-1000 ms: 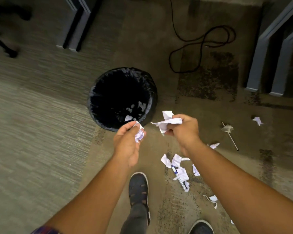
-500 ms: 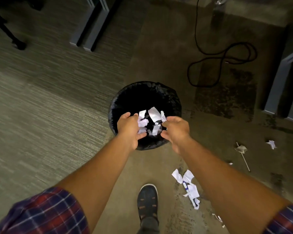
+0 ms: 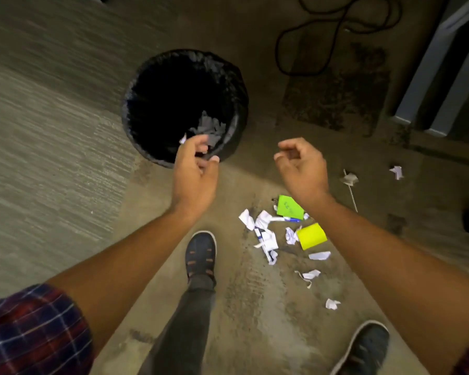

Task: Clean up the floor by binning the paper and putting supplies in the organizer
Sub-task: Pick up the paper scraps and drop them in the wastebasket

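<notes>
Head view: bin (image 3: pixel 136 85) at 11 o'clock, black liner, crumpled paper already inside (image 3: pixel 210 125) near its 5 o'clock wall. Left hand (image 3: pixel 194 171) over the near rim, grip loosely curled, holding nothing clear; small white scrap (image 3: pixel 183 138) at the fingertips, cannot tell if pinched or lying in the bin. Right hand (image 3: pixel 301 166) at 1 o'clock, outside the rim, grip loose and half spread, empty.

Remaining litter on the floor (image 3: pixel 52 158) at 4 o'clock: cluster of torn paper (image 3: pixel 266 231), further scraps (image 3: pixel 319 255) toward 5 o'clock, one stray scrap (image 3: pixel 396 172) at 2 o'clock. Mixed in: green note (image 3: pixel 289 207), yellow note pad (image 3: pixel 312 236), pen (image 3: pixel 284 219) partly under paper. Organizer not in view.

Judgement: drop step about done, next pickup pending. Advice: shake fingers clear over the opening, not the rim. Gather the paper cluster in one two-handed scoop. Separate pen and notes first, since supplies belong in the organizer, not the bin. Risk: pen scooped up inside crumpled paper.
</notes>
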{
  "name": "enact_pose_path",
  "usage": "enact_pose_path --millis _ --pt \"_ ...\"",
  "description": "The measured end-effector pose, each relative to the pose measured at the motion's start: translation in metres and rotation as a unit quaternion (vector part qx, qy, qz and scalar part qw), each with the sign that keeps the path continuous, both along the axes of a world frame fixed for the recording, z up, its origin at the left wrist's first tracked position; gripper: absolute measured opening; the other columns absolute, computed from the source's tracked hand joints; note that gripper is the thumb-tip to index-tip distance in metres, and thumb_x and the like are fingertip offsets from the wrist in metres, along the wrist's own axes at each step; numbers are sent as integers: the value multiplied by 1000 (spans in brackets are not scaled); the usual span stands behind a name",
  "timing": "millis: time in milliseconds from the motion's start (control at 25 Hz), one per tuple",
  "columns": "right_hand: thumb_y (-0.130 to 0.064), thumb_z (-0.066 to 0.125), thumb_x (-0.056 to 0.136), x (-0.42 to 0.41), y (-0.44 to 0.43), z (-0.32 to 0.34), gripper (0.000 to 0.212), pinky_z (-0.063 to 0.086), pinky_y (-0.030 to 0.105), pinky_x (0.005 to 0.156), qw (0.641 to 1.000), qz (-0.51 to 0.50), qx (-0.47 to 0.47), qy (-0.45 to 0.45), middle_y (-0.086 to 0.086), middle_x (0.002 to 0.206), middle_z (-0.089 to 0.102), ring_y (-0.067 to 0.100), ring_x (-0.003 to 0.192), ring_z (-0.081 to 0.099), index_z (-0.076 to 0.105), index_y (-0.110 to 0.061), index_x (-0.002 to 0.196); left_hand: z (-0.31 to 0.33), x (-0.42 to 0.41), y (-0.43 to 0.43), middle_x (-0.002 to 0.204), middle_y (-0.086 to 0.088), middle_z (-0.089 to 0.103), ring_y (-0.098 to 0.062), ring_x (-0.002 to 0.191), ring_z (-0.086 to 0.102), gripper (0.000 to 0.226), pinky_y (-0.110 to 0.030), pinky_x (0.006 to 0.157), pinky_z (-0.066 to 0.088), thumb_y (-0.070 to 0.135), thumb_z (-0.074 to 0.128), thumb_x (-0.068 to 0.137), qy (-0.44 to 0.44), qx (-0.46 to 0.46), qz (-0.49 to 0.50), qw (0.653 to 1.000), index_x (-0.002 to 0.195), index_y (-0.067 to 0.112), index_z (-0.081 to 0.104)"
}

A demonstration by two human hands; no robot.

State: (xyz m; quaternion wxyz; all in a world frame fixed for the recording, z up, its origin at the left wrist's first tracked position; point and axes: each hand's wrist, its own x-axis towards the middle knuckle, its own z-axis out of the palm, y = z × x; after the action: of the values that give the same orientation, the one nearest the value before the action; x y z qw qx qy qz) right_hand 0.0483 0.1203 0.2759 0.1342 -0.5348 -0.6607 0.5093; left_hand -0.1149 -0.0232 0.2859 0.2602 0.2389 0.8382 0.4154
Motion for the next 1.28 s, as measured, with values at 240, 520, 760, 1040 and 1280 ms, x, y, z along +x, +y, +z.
enact_pose_path --millis 240,520,760,1040,1280 --pt "-24 60 82 218 -18 -78 27 56 49 82 993 19 25 -110 4 93 69 25 83 67 66 -19 108 -127 130 -22 126 -11 55 -29 103 62 38 -28 94 46 15 70 90 -26 -204 -97 974 127 15 61" --pt "-13 70 84 341 -71 -180 33 42 23 75 980 28 -8 -197 6 101 65 15 70 62 64 -15 117 -265 177 -15 139 -16 42 -29 126 50 89 -37 102 44 52 84 77 -31 -397 -91 913 142 10 39" --pt "-12 71 88 358 -92 -234 32 44 26 78 983 31 -33 -180 3 110 60 13 80 61 62 -12 119 -324 203 -10 141 -14 36 -34 122 48 91 -39 97 47 66 87 58 69 -422 -105 898 128 20 50" --pt "-18 75 85 340 -81 -263 26 50 30 83 974 68 -78 -204 9 110 58 20 82 63 66 -17 109 -339 174 -4 116 -17 69 -33 102 69 21 -31 93 52 9 67 83 106 -341 -74 931 98 16 79" --pt "-30 76 78 320 -91 -277 37 49 43 87 930 166 -2 -329 6 115 54 31 103 58 61 -25 112 -314 156 -13 105 -16 74 -32 99 69 23 -32 86 55 4 56 83 102 -212 -36 971 97 12 73"
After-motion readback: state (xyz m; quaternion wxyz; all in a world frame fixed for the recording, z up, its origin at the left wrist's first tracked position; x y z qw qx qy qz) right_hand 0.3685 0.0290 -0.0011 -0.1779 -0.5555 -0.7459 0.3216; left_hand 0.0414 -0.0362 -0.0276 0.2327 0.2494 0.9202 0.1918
